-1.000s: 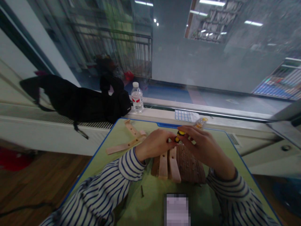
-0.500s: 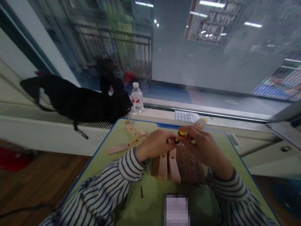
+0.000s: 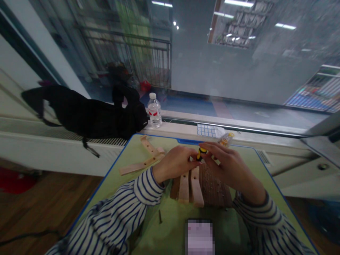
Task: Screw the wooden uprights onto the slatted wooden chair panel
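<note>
Between my hands is a screwdriver with a yellow-and-black handle [image 3: 202, 150]; its shaft and tip are hidden. My left hand [image 3: 176, 161] pinches its lower part between thumb and fingers. The fingers of my right hand [image 3: 224, 159] curl round the top of the handle. Below them, two pale wooden pieces with holes [image 3: 183, 191] lie side by side on a dark brown wooden board [image 3: 216, 187]. Their far ends are covered by my hands. Small bits are scattered over the board's right side.
Joined pale wooden pieces [image 3: 148, 156] lie at the back left of the green table [image 3: 111, 191]. A screw [image 3: 160, 216] and a phone [image 3: 200, 237] are nearer me. On the sill stand a water bottle [image 3: 154, 111] and a black bag [image 3: 92, 115]; a small plastic bag [image 3: 226, 139] rests by the table's far edge.
My right fingers have shifted slightly on the screwdriver handle, and the handle shows at a slightly different turn. My left hand stays in place.
</note>
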The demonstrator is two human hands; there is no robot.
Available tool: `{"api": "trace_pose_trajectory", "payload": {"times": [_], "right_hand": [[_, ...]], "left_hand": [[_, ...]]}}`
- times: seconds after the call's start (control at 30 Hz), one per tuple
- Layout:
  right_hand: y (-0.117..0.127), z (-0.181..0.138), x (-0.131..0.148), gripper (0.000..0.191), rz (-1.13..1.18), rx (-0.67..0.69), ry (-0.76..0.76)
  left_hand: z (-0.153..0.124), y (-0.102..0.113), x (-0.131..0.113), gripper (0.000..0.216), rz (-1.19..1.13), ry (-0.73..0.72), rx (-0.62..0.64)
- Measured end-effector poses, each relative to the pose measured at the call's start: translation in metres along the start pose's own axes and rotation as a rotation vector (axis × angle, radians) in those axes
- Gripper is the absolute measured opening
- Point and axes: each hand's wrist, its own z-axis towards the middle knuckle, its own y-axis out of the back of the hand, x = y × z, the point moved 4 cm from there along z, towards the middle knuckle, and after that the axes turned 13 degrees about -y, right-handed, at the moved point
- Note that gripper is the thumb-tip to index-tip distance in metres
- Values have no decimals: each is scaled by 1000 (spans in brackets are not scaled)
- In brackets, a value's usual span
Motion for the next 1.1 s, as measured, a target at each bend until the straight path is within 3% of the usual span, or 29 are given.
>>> {"api": "trace_pose_trajectory", "payload": {"times": [0.37, 0.77, 1.1], "right_hand": [[0, 2, -4, 27, -32, 11, -92], [1, 2, -5, 26, -43, 7, -102], [0, 1, -1, 30, -13, 0, -26]], "left_hand": [[0, 0, -4, 17, -24, -10, 42], [0, 0, 1, 19, -15, 18, -19], [0, 2, -2, 17, 30, 16, 12]]}}
